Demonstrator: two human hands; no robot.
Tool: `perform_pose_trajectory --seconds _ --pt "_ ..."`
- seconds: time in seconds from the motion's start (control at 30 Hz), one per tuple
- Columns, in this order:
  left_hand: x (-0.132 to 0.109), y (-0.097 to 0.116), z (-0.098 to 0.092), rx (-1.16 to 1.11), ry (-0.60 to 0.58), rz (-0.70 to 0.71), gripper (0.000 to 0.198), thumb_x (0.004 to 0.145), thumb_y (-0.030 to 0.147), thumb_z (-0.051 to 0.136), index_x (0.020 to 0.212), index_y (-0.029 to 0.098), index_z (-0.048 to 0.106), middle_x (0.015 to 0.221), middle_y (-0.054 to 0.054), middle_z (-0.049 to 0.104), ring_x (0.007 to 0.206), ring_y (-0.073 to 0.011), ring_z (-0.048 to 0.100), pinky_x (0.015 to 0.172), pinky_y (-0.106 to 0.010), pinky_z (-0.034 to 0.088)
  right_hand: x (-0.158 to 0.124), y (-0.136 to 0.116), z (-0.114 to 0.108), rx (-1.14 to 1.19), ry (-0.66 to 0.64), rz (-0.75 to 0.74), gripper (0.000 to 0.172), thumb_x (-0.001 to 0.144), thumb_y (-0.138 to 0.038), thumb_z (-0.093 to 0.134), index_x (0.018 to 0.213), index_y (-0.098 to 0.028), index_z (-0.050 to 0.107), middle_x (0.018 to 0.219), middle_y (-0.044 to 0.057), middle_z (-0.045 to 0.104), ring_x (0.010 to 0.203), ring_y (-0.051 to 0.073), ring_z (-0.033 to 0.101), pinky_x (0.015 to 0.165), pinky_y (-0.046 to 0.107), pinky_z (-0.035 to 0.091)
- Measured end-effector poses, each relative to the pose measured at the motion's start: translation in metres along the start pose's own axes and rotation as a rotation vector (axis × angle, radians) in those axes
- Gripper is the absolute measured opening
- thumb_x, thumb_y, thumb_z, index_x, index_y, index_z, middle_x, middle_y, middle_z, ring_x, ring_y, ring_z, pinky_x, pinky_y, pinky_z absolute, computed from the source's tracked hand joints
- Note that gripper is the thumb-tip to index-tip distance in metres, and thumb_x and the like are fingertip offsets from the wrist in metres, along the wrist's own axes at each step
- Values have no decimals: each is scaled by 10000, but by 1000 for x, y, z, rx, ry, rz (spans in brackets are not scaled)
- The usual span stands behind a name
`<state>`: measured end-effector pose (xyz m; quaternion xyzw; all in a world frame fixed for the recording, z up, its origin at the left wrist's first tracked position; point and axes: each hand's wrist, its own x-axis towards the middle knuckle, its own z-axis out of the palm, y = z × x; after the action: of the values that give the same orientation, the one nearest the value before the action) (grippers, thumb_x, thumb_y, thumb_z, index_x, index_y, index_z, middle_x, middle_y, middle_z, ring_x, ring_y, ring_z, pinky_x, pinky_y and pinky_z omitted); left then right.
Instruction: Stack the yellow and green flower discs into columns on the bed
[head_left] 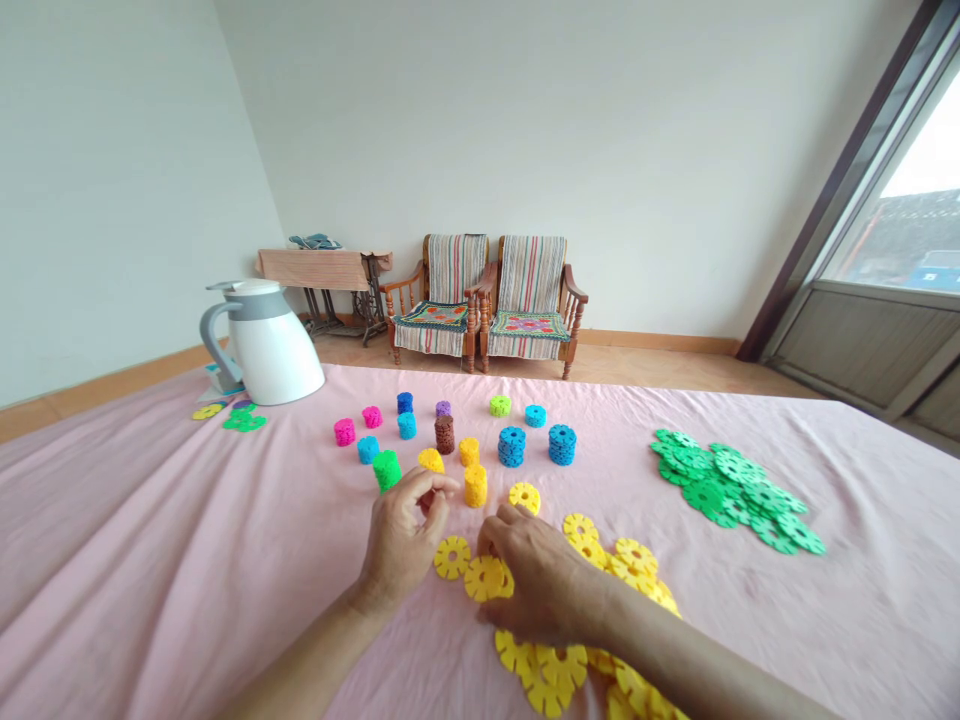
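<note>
My left hand [405, 530] hovers above the cloth, thumb and bent forefinger slightly apart with nothing visible between them. It is just in front of a green stack [387, 470] of slotted snowflake discs and left of a yellow stack [475, 486]. My right hand [540, 575] reaches in low, its thumb and fingers around yellow snowflake discs [484, 578]; its fingertips are partly hidden. A single yellow disc [452, 557] lies flat between the hands. Under and beside my right forearm spreads a loose pile of yellow discs [551, 680]. A short yellow stack [524, 497] stands just beyond my right hand.
Small stacks stand farther back, among them brown [445, 435], pink [344, 432] and blue ones [562, 445]. Loose green discs [739, 490] lie at right. A white jug [274, 345] stands at the far left of the pink cloth [187, 560]. Two chairs [529, 300] are beyond.
</note>
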<state>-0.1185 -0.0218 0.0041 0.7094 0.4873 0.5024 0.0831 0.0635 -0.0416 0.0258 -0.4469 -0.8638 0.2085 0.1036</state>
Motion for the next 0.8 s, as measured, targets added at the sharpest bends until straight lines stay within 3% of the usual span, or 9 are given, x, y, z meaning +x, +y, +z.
perform_pose_trajectory --seconds 0.3,0.43,0.63,0.8 --pt "1 2 -1 -12 9 21 174 771 118 463 751 193 619 708 2 640 641 -145 597 596 -235 456 4 2 2 28 -1 1 353 576 -300 704 872 -192 543 960 61 550 875 223 507 745 330 414" --pt "-1 5 -2 -28 -39 59 182 762 84 440 676 191 560 645 11 577 614 -139 552 592 -239 424 3 6 3 92 94 -18 339 571 -198 664 869 -190 503 935 51 549 836 198 497 727 315 420" --pt "-6 10 -2 -131 -223 168 252 730 18 345 583 189 460 587 13 511 566 -123 501 555 -228 369 21 44 -7 125 429 14 309 617 -155 631 861 -203 448 871 30 546 813 183 501 733 319 425" --pt "-9 3 1 -128 -272 151 261 642 -17 303 526 185 423 529 18 488 512 -106 485 508 -211 326 32 73 -3 90 412 84 303 609 -153 655 833 -208 459 882 37 553 823 194 517 737 328 436"
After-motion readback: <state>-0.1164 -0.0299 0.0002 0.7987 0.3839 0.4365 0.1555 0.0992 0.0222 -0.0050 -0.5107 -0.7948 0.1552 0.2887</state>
